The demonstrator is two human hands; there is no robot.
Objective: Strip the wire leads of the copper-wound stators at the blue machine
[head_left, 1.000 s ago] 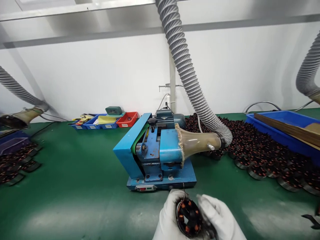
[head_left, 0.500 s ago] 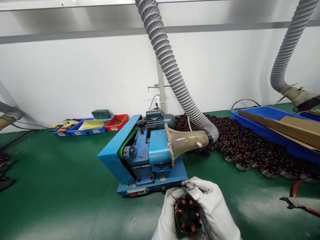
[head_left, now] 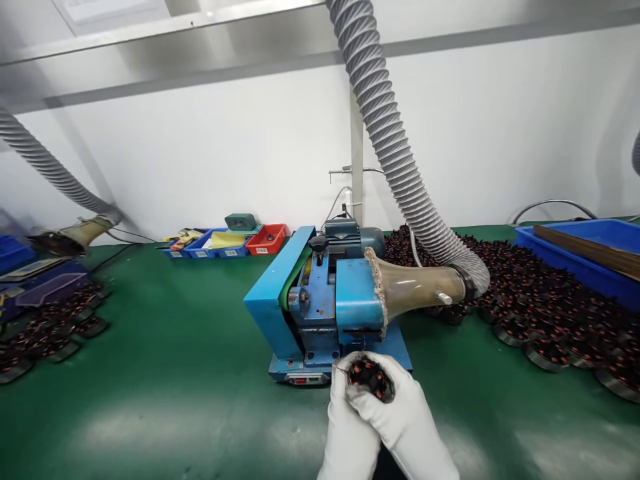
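Note:
A round motor part with copper windings [head_left: 371, 379] is held between both gloved hands at the front of the blue belt machine [head_left: 320, 307]. My left hand [head_left: 347, 417] is closed around the part's left side. On the right and lower side, my right hand [head_left: 400, 400] wraps round it, its thumb across the bottom edge. A thin wire sticks out at the left of the part. Directly above the hands is the machine's blue guard [head_left: 356, 293], joined to a translucent funnel [head_left: 420, 290]. Both gloves are white.
Many similar parts [head_left: 540, 293] are piled at the right, beside a blue bin [head_left: 590, 233] holding cardboard. More parts [head_left: 55, 327] lie at the left. Small blue trays and a red tray [head_left: 267, 240] stand at the back. A grey hose [head_left: 395, 133] hangs overhead.
The view has swung left, so the machine appears further right. Both hands have moved up and forward with the part, close to the machine's guard. The pliers have left the view.

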